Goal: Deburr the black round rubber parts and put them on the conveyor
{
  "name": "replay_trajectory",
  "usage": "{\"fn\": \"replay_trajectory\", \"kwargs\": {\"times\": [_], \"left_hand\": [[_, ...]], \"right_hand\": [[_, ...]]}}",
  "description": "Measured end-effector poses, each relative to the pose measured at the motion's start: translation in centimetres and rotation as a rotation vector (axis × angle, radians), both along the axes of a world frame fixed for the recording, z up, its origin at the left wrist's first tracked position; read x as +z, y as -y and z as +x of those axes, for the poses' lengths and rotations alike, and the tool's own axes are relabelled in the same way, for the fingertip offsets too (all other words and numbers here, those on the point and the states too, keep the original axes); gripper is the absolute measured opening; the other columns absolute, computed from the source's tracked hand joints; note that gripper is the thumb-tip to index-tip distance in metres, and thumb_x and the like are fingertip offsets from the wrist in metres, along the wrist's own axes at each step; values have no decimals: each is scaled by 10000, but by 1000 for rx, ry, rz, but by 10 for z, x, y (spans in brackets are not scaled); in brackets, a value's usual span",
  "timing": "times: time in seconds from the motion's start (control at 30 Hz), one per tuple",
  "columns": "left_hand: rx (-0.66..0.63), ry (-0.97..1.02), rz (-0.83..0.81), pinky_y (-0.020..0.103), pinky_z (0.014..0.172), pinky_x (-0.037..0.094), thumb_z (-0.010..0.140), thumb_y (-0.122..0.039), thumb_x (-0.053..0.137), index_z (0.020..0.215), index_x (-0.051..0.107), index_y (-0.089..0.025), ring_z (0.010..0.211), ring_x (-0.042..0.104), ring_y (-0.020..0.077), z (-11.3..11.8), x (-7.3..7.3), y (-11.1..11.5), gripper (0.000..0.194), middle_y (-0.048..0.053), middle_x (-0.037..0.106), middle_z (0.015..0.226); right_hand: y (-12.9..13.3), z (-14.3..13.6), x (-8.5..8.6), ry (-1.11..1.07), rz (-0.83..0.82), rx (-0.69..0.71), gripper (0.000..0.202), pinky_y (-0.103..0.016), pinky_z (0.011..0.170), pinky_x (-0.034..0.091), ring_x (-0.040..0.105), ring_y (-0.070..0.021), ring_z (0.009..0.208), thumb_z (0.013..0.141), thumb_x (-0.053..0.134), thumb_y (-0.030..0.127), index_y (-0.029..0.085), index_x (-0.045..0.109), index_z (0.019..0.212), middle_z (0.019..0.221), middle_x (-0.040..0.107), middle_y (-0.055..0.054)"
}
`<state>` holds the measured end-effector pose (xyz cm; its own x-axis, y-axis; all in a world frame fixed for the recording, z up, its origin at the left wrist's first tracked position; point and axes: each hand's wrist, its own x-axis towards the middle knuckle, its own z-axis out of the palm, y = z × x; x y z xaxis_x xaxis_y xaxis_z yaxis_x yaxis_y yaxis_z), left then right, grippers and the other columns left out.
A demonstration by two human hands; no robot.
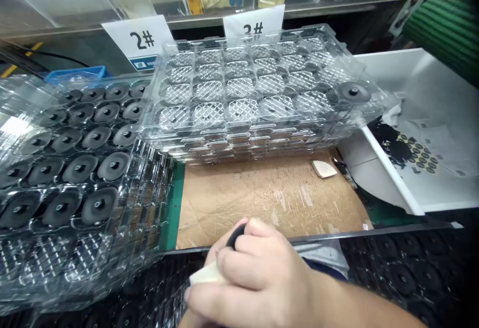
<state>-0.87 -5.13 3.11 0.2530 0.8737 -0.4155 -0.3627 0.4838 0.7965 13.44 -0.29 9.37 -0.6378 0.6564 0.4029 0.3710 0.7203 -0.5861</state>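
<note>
Both hands meet at the bottom centre, below the table's front edge. My right hand (258, 278) is closed around a black rounded part (235, 235) and a cream-white piece (207, 274). Behind it, my left hand (219, 248) is mostly hidden; a bit of it shows beside the black part, and its fingers cannot be made out. A sheet of brown cardboard (239, 198) lies on the table just beyond the hands. Another cream piece (324, 169) rests on the cardboard at its right.
Clear trays with black round parts (78, 168) stand at the left. Stacked clear trays (239, 88) fill the back, one black part (353, 92) at their right end. A white bin (392, 188) at the right holds small black pieces (398, 148). More trays (404, 268) lie below the edge.
</note>
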Motion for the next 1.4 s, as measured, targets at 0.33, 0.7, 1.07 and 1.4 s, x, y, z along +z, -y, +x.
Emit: {"fn": "replay_trajectory", "kwargs": {"times": [0.33,0.7,1.07,1.4], "left_hand": [[82,667,-240,338,804,509,604,-427,723,1125,613,-268,944,640,283,7,12,-2,556,70,678,1058],[25,418,28,276,654,520,781,-545,475,1277,419,-367,806,665,205,-7,-1,-2,530,67,591,1170],[-90,-624,684,423,1012,327,682,-108,693,1383,-11,-383,1179,465,238,-13,-15,-2,1032,73,487,1294],[10,-464,155,244,566,439,812,-405,523,655,682,-151,567,569,165,-12,-3,-14,338,30,628,561]], "right_hand": [[-20,15,-118,-170,-390,-457,207,-254,666,489,618,-154,800,836,506,167,213,659,969,910,649,-40],[7,17,-101,-180,-436,-485,229,-285,734,492,591,-161,855,881,423,148,203,622,982,915,619,-49],[36,42,-85,-36,-243,-306,381,-291,721,464,571,-156,834,864,485,142,251,507,1228,1008,604,-65],[-28,42,-77,-169,-216,-239,571,-263,531,337,440,-106,500,951,267,434,161,512,514,483,449,2]]}}
